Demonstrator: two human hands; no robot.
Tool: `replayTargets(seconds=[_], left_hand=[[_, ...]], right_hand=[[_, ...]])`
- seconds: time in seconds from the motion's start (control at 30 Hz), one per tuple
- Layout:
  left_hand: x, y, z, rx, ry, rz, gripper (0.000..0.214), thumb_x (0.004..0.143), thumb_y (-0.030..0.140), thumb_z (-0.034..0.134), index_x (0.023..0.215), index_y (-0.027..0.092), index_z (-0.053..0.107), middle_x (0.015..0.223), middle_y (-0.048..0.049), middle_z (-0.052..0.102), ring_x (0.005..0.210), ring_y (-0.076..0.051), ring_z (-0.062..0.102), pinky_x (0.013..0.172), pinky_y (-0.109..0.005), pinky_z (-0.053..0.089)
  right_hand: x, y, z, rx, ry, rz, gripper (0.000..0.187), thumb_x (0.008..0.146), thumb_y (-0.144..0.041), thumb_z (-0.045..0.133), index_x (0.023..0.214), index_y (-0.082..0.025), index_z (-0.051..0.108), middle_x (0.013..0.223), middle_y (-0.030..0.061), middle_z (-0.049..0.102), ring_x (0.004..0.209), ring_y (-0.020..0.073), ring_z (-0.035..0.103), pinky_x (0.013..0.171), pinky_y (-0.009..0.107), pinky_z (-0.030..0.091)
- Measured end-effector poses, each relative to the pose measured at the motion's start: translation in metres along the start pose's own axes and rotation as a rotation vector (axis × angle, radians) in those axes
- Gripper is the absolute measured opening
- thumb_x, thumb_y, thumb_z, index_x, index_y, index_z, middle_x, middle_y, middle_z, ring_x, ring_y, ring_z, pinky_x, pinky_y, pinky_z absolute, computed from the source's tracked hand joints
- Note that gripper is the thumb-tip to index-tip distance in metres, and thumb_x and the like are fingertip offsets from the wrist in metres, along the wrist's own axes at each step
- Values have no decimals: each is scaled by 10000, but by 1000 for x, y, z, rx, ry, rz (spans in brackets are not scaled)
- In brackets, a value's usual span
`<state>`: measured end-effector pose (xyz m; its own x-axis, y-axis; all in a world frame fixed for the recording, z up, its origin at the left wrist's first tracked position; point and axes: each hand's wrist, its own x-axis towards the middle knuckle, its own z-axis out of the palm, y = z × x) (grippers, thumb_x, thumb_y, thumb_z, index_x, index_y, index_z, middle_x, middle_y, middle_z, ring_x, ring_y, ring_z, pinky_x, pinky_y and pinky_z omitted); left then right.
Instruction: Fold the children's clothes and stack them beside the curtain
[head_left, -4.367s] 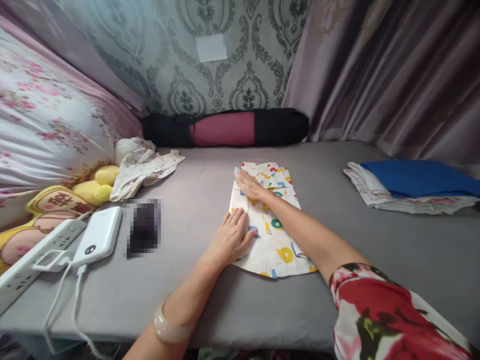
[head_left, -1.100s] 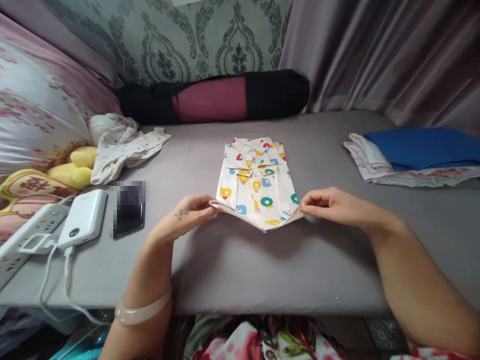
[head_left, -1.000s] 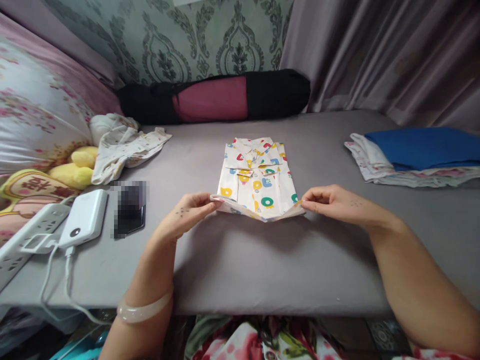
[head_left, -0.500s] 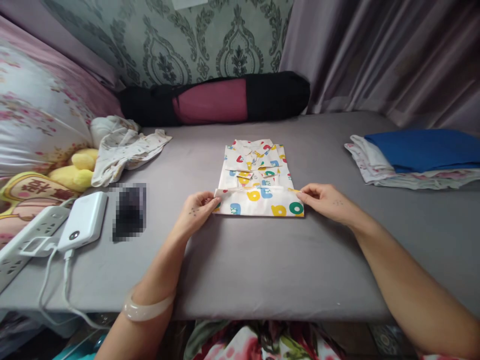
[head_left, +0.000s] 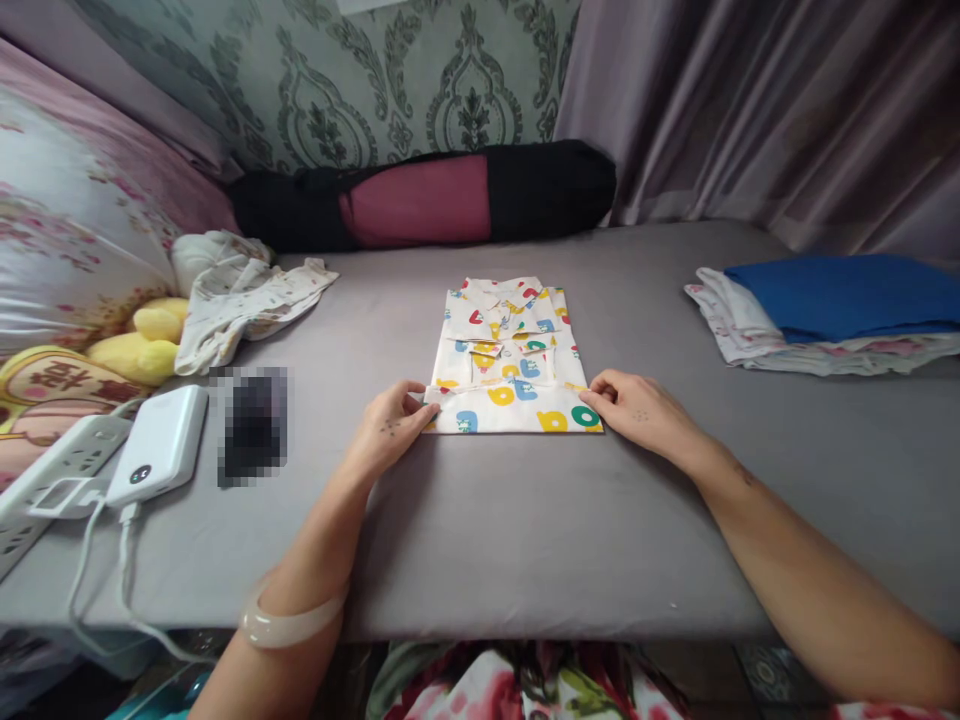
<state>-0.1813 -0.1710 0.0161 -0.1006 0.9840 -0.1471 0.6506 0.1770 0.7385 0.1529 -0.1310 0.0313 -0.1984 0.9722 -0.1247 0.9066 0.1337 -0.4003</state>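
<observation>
A small white shirt printed with coloured letters lies on the grey bed sheet, its near hem turned up over its body. My left hand pinches the left corner of that folded hem. On the other side my right hand pinches the right corner. Both hands rest low on the sheet, fingers closed on the cloth. A pale bangle sits on my left wrist.
A white power bank, a power strip and a blurred dark phone lie at the left. Crumpled pale clothes and a yellow plush sit beyond. Folded blue cloth tops a stack at right. A black-and-red bolster lines the wall.
My hands lifted the shirt's near hem and carried it away from me, folding it over the shirt; the fold now lies flatter and slightly farther up.
</observation>
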Motion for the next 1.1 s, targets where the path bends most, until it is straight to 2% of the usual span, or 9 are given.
replayTargets(seconds=[0.13,0.27,0.4,0.5,0.63,0.8,0.93,1.03,1.1], left_hand=[[-4,3,2,175,155,69,360,841,439,556,1110,200,577,862,-38,634,774,-180,589,740,-310,469],[-7,13,8,319,304,362,325,924,358,450,1168,175,564,1150,-137,587,1014,-234,584,916,-394,459],[-8,29,23,443,64,648,408,976,317,337,1311,135,483,1370,-182,515,1327,-288,425,1083,-472,355],[-7,37,40,528,-97,700,497,995,377,284,1414,131,389,1508,-173,382,1449,-290,242,1159,-502,241],[-2,35,58,577,-166,685,632,993,505,216,1486,115,280,1565,-170,262,1478,-276,118,1192,-481,142],[0,30,58,504,-193,695,623,989,526,227,1484,152,282,1565,-152,277,1476,-244,162,1187,-445,158],[1,30,42,381,74,610,461,982,431,339,1326,155,473,1402,-167,498,1322,-254,430,1092,-427,314],[5,26,26,334,318,342,345,925,439,465,1086,159,585,1116,-148,628,1077,-274,552,959,-437,394],[8,22,18,259,296,153,315,866,471,547,965,174,586,949,-103,644,935,-255,580,854,-407,434]], right_hand=[[-3,-2,2,-55,73,-8,291,920,-416,435,997,-232,647,896,51,694,769,203,619,642,291,409],[-10,-18,13,-95,235,-194,402,979,-369,323,1213,-197,602,1216,121,630,1070,258,600,872,374,456],[-18,-44,30,-148,155,-483,513,1011,-386,237,1438,-167,419,1514,115,392,1411,249,316,1146,472,251],[-22,-56,40,-209,48,-577,554,1013,-420,228,1508,-184,305,1580,80,253,1466,243,171,1182,512,154],[-20,-57,47,-247,-2,-603,594,1007,-461,237,1537,-193,217,1597,71,179,1474,249,125,1184,535,146],[-17,-51,51,-253,-30,-618,611,1000,-487,259,1546,-226,175,1594,71,189,1472,260,128,1175,555,167],[-18,-51,51,-255,-45,-604,605,1001,-491,256,1544,-231,192,1592,73,198,1473,260,117,1178,554,149],[-19,-52,49,-255,-54,-593,592,1002,-484,262,1536,-231,227,1591,71,201,1474,259,114,1182,551,135],[-20,-53,48,-257,-56,-591,592,1001,-484,270,1534,-226,237,1592,70,195,1474,257,113,1186,544,125]])
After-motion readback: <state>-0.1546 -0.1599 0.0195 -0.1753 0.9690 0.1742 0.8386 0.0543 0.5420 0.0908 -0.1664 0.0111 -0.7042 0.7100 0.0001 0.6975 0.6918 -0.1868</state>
